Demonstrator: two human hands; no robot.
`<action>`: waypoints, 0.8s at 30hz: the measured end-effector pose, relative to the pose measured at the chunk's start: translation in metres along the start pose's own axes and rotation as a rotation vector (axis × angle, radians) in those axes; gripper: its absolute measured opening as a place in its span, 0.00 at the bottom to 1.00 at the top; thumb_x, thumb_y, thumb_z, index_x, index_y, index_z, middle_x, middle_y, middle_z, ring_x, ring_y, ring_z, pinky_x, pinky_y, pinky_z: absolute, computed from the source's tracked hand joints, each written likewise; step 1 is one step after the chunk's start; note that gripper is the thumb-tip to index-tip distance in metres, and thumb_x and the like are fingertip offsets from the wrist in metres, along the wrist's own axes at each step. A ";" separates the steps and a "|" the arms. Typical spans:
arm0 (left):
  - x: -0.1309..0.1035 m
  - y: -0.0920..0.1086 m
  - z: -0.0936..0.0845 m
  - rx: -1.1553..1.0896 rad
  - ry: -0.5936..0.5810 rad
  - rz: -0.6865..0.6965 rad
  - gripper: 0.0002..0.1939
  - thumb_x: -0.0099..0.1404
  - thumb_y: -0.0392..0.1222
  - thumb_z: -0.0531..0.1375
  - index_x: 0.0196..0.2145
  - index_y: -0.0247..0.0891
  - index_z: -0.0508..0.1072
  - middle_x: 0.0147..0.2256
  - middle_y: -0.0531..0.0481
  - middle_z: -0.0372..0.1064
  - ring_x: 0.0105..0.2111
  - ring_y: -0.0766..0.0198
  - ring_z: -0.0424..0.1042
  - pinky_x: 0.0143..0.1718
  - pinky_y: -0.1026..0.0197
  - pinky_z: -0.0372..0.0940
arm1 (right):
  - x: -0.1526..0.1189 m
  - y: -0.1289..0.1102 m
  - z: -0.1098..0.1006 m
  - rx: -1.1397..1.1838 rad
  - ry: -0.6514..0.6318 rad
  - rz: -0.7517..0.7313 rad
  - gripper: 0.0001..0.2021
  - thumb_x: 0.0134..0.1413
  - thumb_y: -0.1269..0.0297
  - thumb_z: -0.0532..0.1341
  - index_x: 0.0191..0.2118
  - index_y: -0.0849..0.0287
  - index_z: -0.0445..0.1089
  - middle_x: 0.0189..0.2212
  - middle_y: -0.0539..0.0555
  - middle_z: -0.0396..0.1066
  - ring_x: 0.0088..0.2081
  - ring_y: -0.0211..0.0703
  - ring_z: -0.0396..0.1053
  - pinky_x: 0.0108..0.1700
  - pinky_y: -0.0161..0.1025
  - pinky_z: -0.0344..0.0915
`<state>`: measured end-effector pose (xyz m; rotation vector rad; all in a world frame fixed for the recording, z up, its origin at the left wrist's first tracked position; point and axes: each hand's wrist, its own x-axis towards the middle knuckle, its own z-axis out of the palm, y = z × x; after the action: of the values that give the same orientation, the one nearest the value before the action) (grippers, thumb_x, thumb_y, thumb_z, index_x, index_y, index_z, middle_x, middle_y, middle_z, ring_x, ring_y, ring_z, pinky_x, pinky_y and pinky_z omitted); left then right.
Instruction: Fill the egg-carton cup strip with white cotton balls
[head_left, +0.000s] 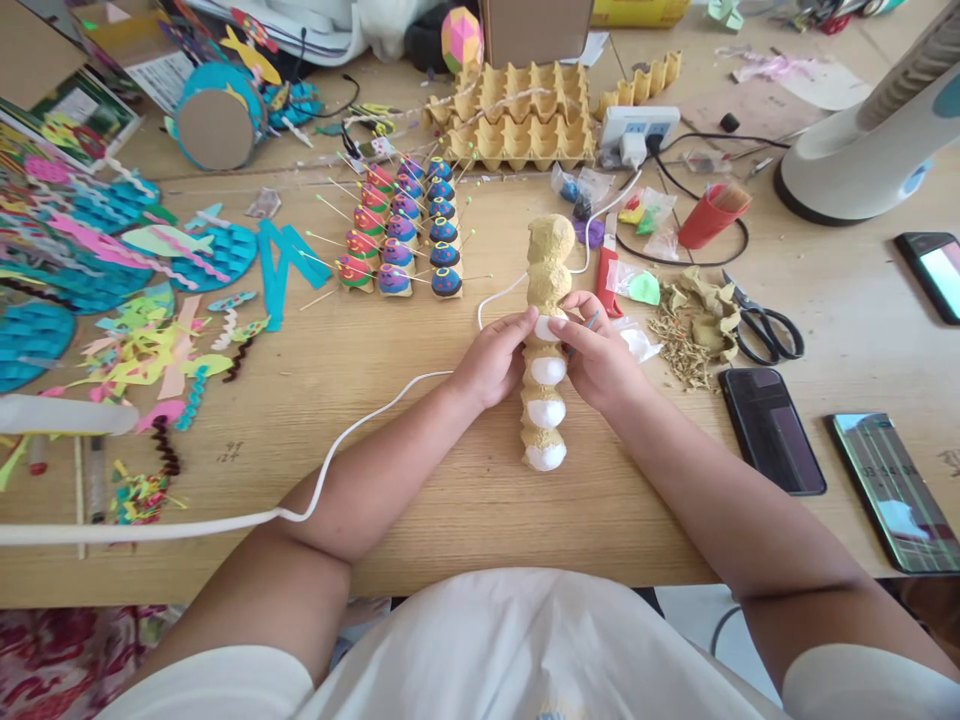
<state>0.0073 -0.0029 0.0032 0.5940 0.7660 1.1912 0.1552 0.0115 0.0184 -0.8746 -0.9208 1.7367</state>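
A tan strip cut from an egg carton (550, 282) points away from me over the table, its bumps in a row. Several of its nearer bumps carry smooth white caps (547, 412); the two farthest are bare. My left hand (495, 358) grips the strip from the left, its thumb at the third bump from the far end. On the other side my right hand (600, 355) holds it too, with thumb and finger pressed at that same white bump. A thin blue stick-like piece shows by the right fingers; what it is I cannot tell.
Painted egg-carton caterpillars (397, 228) stand beyond, with pins sticking out. Behind them lie egg trays (517, 115) and a power strip (640, 125). Scissors (765, 325), carton scraps (694, 310) and phones (772, 430) lie right; paper cut-outs (165, 345) left. A white cable (352, 420) crosses my left arm.
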 end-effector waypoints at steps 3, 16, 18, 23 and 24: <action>0.000 0.001 0.000 -0.016 0.004 0.005 0.19 0.70 0.57 0.74 0.35 0.38 0.81 0.38 0.46 0.84 0.53 0.50 0.83 0.55 0.53 0.75 | 0.001 -0.002 -0.002 -0.002 -0.045 0.030 0.32 0.40 0.50 0.84 0.43 0.46 0.65 0.33 0.43 0.74 0.32 0.40 0.69 0.34 0.39 0.62; -0.001 -0.002 0.001 0.005 -0.009 -0.031 0.17 0.71 0.54 0.73 0.34 0.37 0.82 0.34 0.47 0.82 0.43 0.54 0.84 0.48 0.55 0.76 | -0.004 -0.008 0.009 0.052 0.099 0.089 0.27 0.42 0.55 0.80 0.34 0.50 0.59 0.28 0.43 0.64 0.31 0.40 0.64 0.35 0.41 0.62; -0.001 -0.003 0.000 0.013 -0.016 -0.025 0.17 0.71 0.54 0.73 0.34 0.37 0.83 0.34 0.47 0.83 0.43 0.54 0.84 0.47 0.55 0.75 | -0.004 -0.010 0.008 0.064 0.097 0.113 0.27 0.42 0.55 0.81 0.33 0.50 0.59 0.27 0.43 0.64 0.31 0.40 0.65 0.35 0.41 0.62; 0.000 0.000 0.001 -0.010 0.012 -0.027 0.17 0.71 0.55 0.73 0.35 0.38 0.82 0.37 0.47 0.84 0.48 0.52 0.84 0.51 0.54 0.76 | -0.002 -0.012 0.003 0.076 0.032 0.136 0.29 0.38 0.50 0.84 0.33 0.50 0.64 0.29 0.45 0.69 0.33 0.42 0.67 0.35 0.42 0.64; 0.000 0.001 0.001 -0.017 0.023 -0.036 0.17 0.71 0.56 0.73 0.36 0.38 0.82 0.37 0.46 0.84 0.49 0.51 0.84 0.52 0.53 0.76 | -0.001 -0.011 0.002 0.072 0.015 0.141 0.28 0.39 0.47 0.83 0.34 0.49 0.65 0.29 0.45 0.70 0.33 0.44 0.68 0.36 0.43 0.64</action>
<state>0.0075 -0.0027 0.0050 0.5508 0.7818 1.1717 0.1583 0.0129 0.0295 -0.9227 -0.7976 1.8692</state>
